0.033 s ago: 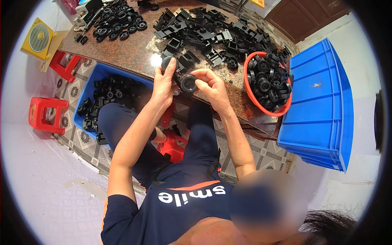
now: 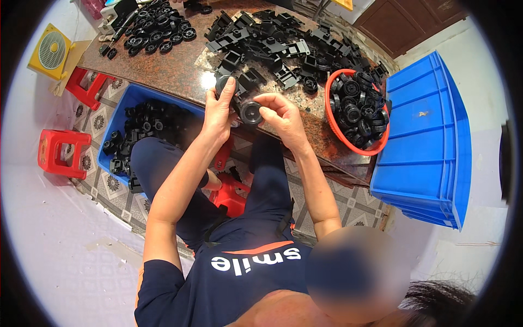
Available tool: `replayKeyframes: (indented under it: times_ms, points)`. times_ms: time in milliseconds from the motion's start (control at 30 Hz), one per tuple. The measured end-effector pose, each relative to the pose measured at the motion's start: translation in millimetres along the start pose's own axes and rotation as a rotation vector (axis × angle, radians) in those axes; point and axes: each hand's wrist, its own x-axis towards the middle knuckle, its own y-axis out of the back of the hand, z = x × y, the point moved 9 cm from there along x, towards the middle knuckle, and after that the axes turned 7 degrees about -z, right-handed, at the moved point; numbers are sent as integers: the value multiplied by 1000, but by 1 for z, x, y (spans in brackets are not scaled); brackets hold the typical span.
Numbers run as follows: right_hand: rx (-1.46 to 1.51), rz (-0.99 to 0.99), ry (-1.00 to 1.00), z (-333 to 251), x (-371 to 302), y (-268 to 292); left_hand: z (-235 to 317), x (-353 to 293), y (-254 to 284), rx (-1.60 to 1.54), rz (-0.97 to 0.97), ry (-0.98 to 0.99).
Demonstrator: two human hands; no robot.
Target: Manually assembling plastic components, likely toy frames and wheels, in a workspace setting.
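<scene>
My left hand (image 2: 219,111) is closed around a black plastic part with a round wheel (image 2: 222,83) at its upper end; the fingers hide most of that part. My right hand (image 2: 283,117) pinches a round black wheel (image 2: 251,113) between thumb and fingers, against the lower end of the part in my left hand. Whether this wheel is seated on the part or only touches it, I cannot tell. Both hands are above the near edge of the speckled stone table (image 2: 163,73). Just beyond them lies a heap of black plastic chassis pieces (image 2: 272,46).
At the right of the table sits an orange-red basket (image 2: 330,111) full of black wheels. More wheels (image 2: 158,30) are piled at the far left. A blue bin (image 2: 106,150) of black parts stands by my left leg. Blue crates (image 2: 422,141) rise at right; red stools (image 2: 62,152) stand left.
</scene>
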Motion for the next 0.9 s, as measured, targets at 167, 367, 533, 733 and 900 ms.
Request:
replayKeyframes:
  times_ms: [167,367,533,733,900]
  points:
    - [-85,23,60,2,1,-1,1,1,3,32,8,-29]
    - [-70,-29,80,3,3,-9,3,2,0,24,4,-108]
    - [8,-8,92,4,0,-3,8,-6,-5,50,-13,-54]
    - [-10,23,15,12,-1,-2,5,-6,-7,55,-34,-61]
    - [-261,51,-6,28,0,-1,-5,5,-1,64,-43,-102]
